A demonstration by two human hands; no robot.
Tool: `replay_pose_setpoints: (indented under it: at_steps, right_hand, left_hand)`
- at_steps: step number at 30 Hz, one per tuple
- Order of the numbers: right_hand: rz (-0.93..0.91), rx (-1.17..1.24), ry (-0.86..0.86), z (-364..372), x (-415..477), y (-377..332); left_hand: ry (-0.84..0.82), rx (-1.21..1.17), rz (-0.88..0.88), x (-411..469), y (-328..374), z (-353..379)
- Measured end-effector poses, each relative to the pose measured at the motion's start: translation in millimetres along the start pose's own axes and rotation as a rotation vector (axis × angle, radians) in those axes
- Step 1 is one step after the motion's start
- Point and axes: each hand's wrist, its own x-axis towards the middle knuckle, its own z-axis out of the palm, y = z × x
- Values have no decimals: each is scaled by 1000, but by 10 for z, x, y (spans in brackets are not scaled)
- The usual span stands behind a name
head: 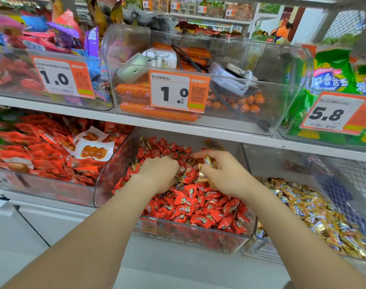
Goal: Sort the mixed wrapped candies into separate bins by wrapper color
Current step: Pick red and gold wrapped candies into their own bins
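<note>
A clear middle bin on the lower shelf holds a heap of red-wrapped candies with a few gold-wrapped ones mixed in. Both my hands are inside it. My left hand digs into the pile with curled fingers; what it holds is hidden. My right hand grips several gold-wrapped candies. To the right, another clear bin is filled with gold-wrapped candies.
A bin of red snack packets stands at the lower left. The upper shelf overhangs the bins, carrying a sausage bin with a price tag. A wire basket is at the far right.
</note>
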Motion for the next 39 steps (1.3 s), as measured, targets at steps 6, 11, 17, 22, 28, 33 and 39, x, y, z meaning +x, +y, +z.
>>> replay_pose_setpoints:
  at_steps: [6, 11, 17, 22, 28, 33, 39]
  right_hand:
    - [62, 57, -29, -1, -80, -106]
    - [6, -68, -36, 38, -30, -99]
    - [-78, -111, -28, 187, 141, -188]
    - [-111, -400, 2, 299, 198, -237]
    - [-165, -668, -221, 316, 249, -284]
    - [-59, -803, -375, 384, 377, -284]
    - [-85, -757, -244, 477, 436, -193]
  left_hand:
    - [13, -70, -26, -70, -121, -21]
    - [40, -443, -115, -241, -389, -103]
    - [146, -565, -185, -396, -406, -191]
    - [90, -404, -92, -337, -395, -151]
    - [-95, -170, 13, -204, -264, -73]
    - [-252, -135, 19, -95, -237, -4]
    - [-149, -134, 22, -72, -259, 46]
